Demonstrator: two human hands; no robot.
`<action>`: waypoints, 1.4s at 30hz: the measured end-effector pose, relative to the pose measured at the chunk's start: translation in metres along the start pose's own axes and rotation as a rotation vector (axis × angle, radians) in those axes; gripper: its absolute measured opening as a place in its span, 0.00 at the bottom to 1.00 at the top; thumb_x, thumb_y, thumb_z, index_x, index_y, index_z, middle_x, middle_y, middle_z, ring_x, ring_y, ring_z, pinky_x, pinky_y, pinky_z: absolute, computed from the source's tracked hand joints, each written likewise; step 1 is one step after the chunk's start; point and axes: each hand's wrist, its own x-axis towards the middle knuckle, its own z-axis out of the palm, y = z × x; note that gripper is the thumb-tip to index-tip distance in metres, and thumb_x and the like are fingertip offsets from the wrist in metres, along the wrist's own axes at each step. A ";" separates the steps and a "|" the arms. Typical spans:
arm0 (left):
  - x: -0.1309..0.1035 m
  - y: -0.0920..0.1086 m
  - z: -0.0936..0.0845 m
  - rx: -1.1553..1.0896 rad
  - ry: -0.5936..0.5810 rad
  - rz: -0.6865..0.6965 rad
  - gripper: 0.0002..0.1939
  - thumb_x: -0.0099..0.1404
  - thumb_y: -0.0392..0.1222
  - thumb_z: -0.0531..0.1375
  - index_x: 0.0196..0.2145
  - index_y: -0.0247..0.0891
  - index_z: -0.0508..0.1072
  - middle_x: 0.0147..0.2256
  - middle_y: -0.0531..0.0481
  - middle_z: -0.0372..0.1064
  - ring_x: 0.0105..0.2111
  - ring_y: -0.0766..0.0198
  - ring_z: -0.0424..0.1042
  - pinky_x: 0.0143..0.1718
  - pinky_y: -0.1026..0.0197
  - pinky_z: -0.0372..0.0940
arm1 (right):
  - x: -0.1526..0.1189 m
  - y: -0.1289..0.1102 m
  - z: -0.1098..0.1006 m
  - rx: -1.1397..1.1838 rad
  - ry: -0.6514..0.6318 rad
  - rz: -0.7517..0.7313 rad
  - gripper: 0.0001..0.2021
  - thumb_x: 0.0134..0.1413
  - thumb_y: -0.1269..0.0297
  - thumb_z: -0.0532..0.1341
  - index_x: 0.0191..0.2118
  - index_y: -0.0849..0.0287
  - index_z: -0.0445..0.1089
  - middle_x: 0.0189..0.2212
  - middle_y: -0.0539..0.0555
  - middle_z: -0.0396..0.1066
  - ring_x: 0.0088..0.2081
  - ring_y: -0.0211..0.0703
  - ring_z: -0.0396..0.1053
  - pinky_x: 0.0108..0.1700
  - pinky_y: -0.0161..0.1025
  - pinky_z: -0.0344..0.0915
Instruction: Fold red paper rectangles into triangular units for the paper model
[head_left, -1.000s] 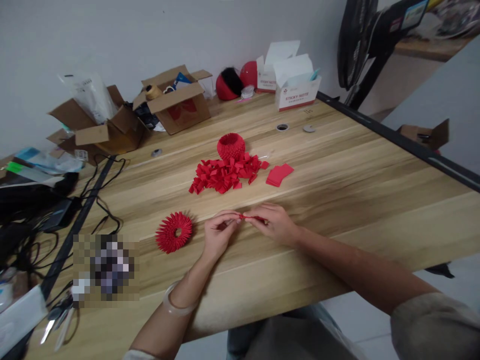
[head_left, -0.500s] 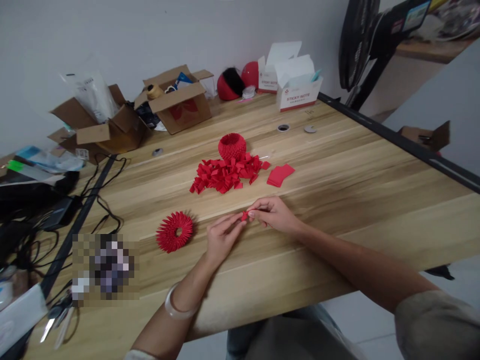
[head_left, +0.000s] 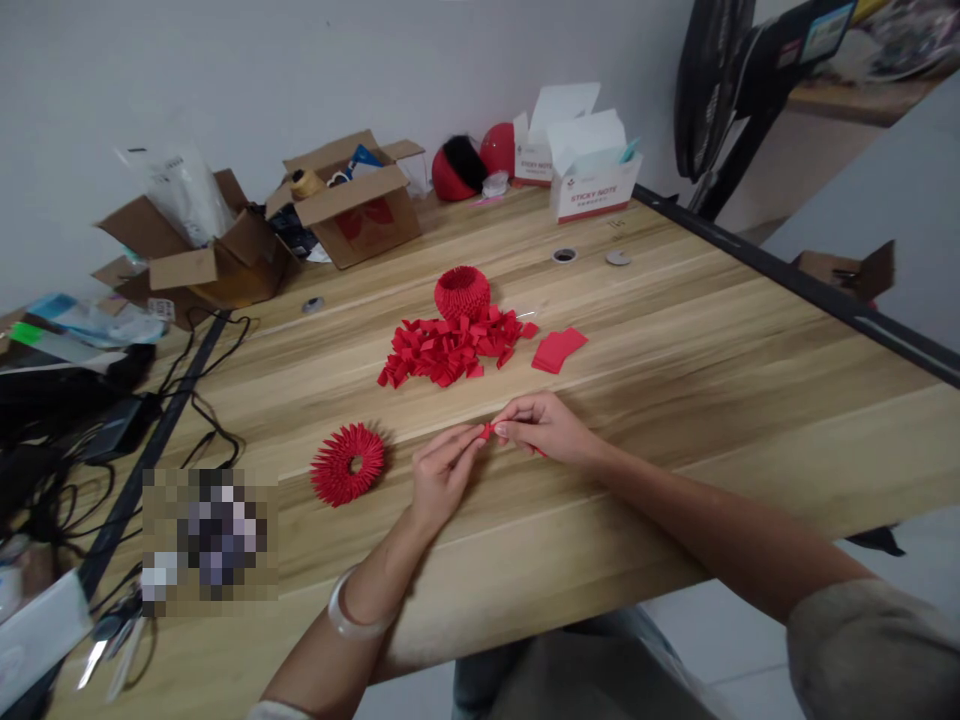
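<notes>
Between my fingertips is a small folded red paper piece (head_left: 486, 431). My left hand (head_left: 444, 470) pinches it from the left, and my right hand (head_left: 546, 425) pinches it from the right. A bit of red also shows under my right fingers. To the left lies a round, spiky ring of folded red paper (head_left: 347, 464). Beyond my hands is a heap of folded red paper pieces (head_left: 442, 350), with a red paper bowl shape (head_left: 462, 291) behind it. Right of the heap lie flat red paper sheets (head_left: 559, 349).
Two open cardboard boxes (head_left: 360, 215) and white sticky note boxes (head_left: 596, 190) stand along the wall. Black cables (head_left: 199, 400) run down the left side. Scissors (head_left: 94, 660) lie at the lower left. A black fan (head_left: 712, 90) stands beyond the table's right edge.
My hands stay together on the red paper piece, with only slight finger movement. A bit more red shows below my right fingers. The whole view has shifted slightly.
</notes>
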 end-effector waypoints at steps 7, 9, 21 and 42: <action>0.004 0.001 0.003 -0.343 0.008 -0.434 0.08 0.52 0.36 0.64 0.33 0.37 0.79 0.32 0.44 0.77 0.31 0.63 0.74 0.36 0.62 0.69 | -0.005 0.003 0.007 -0.376 0.194 -0.336 0.06 0.49 0.67 0.61 0.31 0.64 0.73 0.27 0.54 0.75 0.28 0.35 0.70 0.31 0.32 0.65; 0.005 0.001 0.003 -0.431 0.032 -0.536 0.08 0.50 0.36 0.65 0.31 0.37 0.79 0.30 0.46 0.77 0.28 0.64 0.74 0.34 0.63 0.69 | -0.006 0.002 0.006 -0.447 0.184 -0.400 0.06 0.50 0.68 0.61 0.32 0.64 0.73 0.28 0.55 0.76 0.29 0.36 0.71 0.33 0.32 0.65; 0.006 0.000 0.002 -0.453 0.054 -0.476 0.06 0.50 0.36 0.66 0.29 0.38 0.79 0.33 0.44 0.77 0.34 0.61 0.75 0.40 0.60 0.68 | -0.008 0.004 0.008 -0.491 0.178 -0.425 0.06 0.51 0.67 0.60 0.32 0.62 0.73 0.27 0.54 0.76 0.26 0.36 0.70 0.28 0.31 0.63; 0.007 -0.006 0.001 -0.776 0.074 -0.653 0.14 0.47 0.39 0.68 0.34 0.37 0.77 0.26 0.51 0.74 0.26 0.70 0.71 0.32 0.67 0.66 | -0.007 0.012 0.006 -0.858 0.227 -0.847 0.06 0.56 0.68 0.57 0.32 0.57 0.72 0.30 0.52 0.75 0.33 0.37 0.71 0.36 0.37 0.58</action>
